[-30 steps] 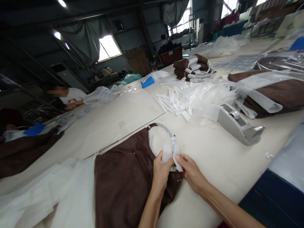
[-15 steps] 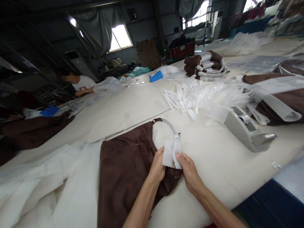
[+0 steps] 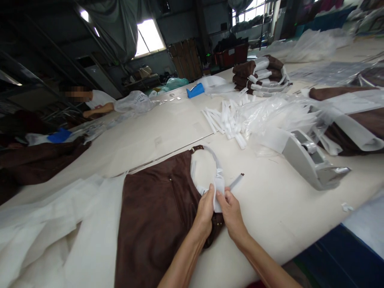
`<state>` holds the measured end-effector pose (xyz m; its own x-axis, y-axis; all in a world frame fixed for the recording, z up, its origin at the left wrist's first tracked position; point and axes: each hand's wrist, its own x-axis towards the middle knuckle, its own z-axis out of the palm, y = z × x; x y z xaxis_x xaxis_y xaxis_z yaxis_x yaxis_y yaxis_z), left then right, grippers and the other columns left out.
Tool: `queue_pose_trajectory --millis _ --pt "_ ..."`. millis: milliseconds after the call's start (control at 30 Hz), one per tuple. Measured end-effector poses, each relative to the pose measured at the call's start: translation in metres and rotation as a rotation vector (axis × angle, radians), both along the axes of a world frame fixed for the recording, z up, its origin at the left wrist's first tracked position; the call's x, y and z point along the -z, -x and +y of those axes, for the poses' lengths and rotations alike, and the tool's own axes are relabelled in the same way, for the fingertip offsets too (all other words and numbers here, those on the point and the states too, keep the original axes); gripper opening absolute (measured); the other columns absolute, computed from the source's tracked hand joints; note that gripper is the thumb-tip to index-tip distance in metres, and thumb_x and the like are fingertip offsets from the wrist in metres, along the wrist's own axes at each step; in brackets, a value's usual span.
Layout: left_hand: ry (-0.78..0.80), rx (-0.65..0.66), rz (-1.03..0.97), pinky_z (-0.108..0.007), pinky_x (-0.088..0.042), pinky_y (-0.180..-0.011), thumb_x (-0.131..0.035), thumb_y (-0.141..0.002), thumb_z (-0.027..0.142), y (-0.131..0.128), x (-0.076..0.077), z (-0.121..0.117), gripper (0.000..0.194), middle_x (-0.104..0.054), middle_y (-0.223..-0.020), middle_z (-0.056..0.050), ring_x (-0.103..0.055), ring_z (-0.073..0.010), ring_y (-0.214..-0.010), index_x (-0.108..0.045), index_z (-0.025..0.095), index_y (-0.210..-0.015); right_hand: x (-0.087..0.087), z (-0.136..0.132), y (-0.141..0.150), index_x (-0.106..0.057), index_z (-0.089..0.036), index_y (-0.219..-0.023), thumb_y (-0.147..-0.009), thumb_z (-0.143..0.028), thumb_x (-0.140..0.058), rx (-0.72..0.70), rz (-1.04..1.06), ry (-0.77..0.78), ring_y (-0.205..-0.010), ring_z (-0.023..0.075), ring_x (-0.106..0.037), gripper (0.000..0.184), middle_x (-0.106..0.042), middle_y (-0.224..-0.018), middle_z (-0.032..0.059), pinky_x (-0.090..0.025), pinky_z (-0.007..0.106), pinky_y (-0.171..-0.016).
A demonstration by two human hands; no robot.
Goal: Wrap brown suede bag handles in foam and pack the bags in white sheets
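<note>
A dark brown handbag (image 3: 153, 216) lies flat on the table in front of me. Its curved strap (image 3: 213, 154) arches to the right, much of it covered in white wrapping. Around the strap's near end is a white foam sheet (image 3: 219, 185), folded over. My left hand (image 3: 205, 210) pinches the sheet's left side, thumb on top. On the other side my right hand (image 3: 231, 212) grips the same sheet with thumb and fingers. A wrapped strap end with a brown tip (image 3: 238, 181) sticks out past my right fingers. What lies inside the fold is hidden.
A grey tape dispenser (image 3: 315, 162) stands to the right, behind it white strips (image 3: 226, 120) and plastic bags. More wrapped brown bags (image 3: 261, 76) lie farther back. White sheets (image 3: 60, 228) spread at left. A co-worker (image 3: 100, 102) sits across the table (image 3: 180, 128).
The white sheet, flatter before, is now folded around the strap, and my hands have drawn closer together. The brown-tipped strap end now points out to the right.
</note>
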<state>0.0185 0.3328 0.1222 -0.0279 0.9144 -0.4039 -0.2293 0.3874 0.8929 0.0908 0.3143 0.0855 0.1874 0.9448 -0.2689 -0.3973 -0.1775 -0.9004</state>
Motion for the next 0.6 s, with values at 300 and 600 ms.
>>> queue_pose_trajectory --millis 300,600 --pt "0.068 0.028 -0.301 -0.039 -0.047 -0.103 -0.065 -0.077 0.07 0.004 -0.004 -0.006 0.065 -0.076 -0.101 -0.015 -0.067 -0.0305 -0.108 -0.076 0.011 -0.103 0.001 -0.009 -0.01 -0.057 -0.019 -0.077 -0.082 -0.058 -0.064 -0.046 0.06 -0.004 -0.071 0.0165 -0.049 0.041 -0.056 -0.072 -0.0004 -0.043 0.028 -0.066" --pt "-0.153 0.046 0.02 -0.025 -0.049 -0.069 -0.074 -0.077 0.039 0.013 -0.004 -0.001 0.032 -0.07 -0.079 -0.003 -0.062 -0.0161 -0.071 -0.071 0.011 -0.093 0.0 -0.011 -0.018 -0.07 -0.019 -0.101 -0.084 -0.054 -0.067 -0.104 0.306 -0.002 -0.086 0.0223 -0.059 0.039 -0.069 -0.091 0.0047 -0.047 0.033 -0.079"
